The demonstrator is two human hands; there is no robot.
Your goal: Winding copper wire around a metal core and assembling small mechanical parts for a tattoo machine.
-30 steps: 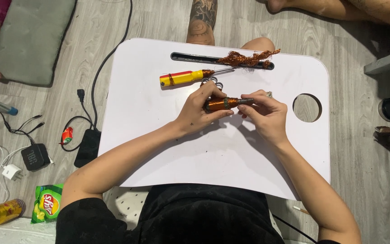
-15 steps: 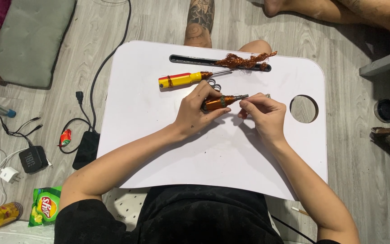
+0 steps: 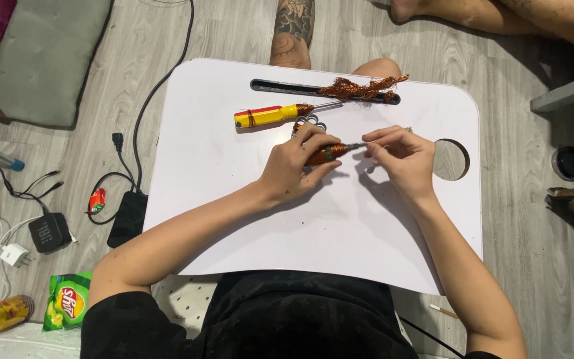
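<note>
I see my left hand (image 3: 293,163) clamped on a copper-wound cylindrical tool (image 3: 323,153); right hand (image 3: 400,156) fingers pinch its thin metal tip (image 3: 360,143) above the smooth white lap table (image 3: 234,199).

Smooth matt white plastic tray (image 3: 234,219); frizzy copper wire bundle (image 3: 360,87).

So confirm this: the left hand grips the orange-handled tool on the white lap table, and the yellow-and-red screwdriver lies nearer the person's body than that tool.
Wrong on one point: the head view shows the yellow-and-red screwdriver farther from the body. The left hand does grip the orange-handled tool on the white lap table.
</note>
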